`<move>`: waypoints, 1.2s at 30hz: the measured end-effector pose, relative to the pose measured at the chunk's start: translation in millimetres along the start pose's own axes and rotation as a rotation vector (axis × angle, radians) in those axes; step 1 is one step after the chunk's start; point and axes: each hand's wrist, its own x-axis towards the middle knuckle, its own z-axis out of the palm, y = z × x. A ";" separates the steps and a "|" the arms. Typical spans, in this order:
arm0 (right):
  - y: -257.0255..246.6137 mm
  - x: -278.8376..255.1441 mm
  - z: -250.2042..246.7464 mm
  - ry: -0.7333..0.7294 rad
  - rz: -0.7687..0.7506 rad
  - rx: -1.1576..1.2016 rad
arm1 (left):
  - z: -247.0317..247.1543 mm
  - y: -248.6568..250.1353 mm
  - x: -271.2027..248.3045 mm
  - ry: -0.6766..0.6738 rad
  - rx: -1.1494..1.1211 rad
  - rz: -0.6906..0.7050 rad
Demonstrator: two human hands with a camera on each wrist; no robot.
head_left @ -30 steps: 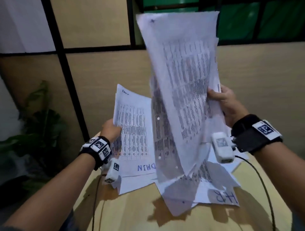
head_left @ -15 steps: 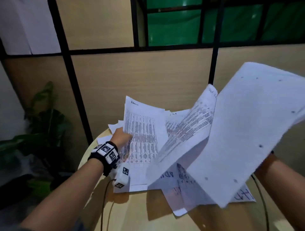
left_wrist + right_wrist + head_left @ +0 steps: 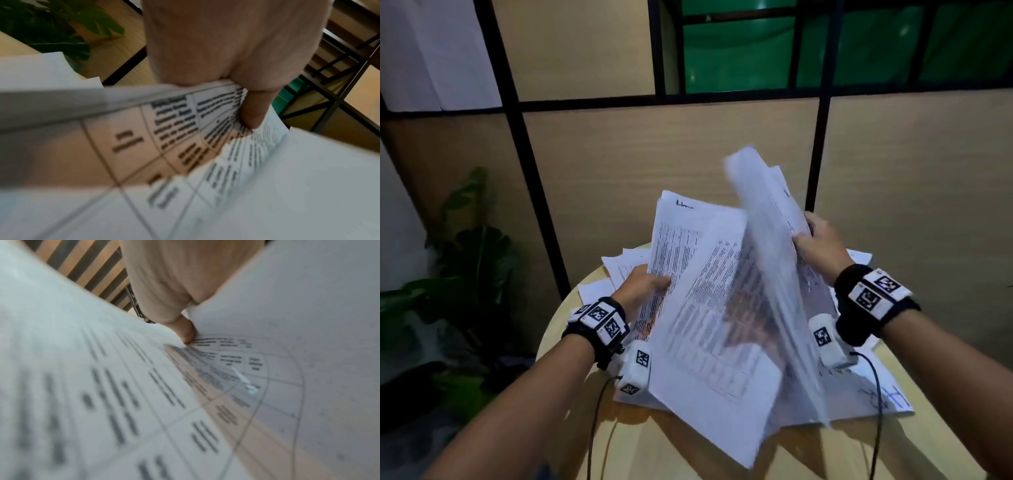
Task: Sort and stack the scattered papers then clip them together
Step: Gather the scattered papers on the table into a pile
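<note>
Behind the round wooden table (image 3: 688, 455) a panelled partition (image 3: 654, 154) with black framing is seen; a leafy plant (image 3: 476, 260) stands at the left.

Printed sheets are held up above the table in two batches. One batch, the left stack (image 3: 709, 294), is gripped at its left edge by the left hand (image 3: 643, 287), thumb on the printed face and fingers curled behind, as confirmed in the left wrist view. A second batch, the right sheets (image 3: 774, 240), is pinched at its right edge by the right hand (image 3: 822, 246); it is tilted steeply and blurred. Loose pages (image 3: 859, 404) are left flat on the table beneath, some with handwritten blue lettering. No clip is seen.

Judgement: sorting is in hand; stacking and clipping are not yet done.

Handling notes: the paper is judged light, thin and floppy; sheets bow under their own weight when held by one edge. Sheets are expected to slide over one another easily. A firmer hold is advised at the middle of the long edges, with both hands, before the edges are tapped square on the table.
</note>
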 end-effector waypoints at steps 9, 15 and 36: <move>12.7 4.3 22.6 0.094 0.145 -0.053 | -2.1 -2.4 -5.5 -0.148 0.144 0.081; 31.1 -0.1 14.9 0.158 0.317 -0.079 | -8.7 -7.2 7.2 0.147 0.102 0.041; 16.9 -14.8 68.5 -0.101 0.256 0.549 | 3.2 29.7 -35.1 -0.052 -0.296 0.105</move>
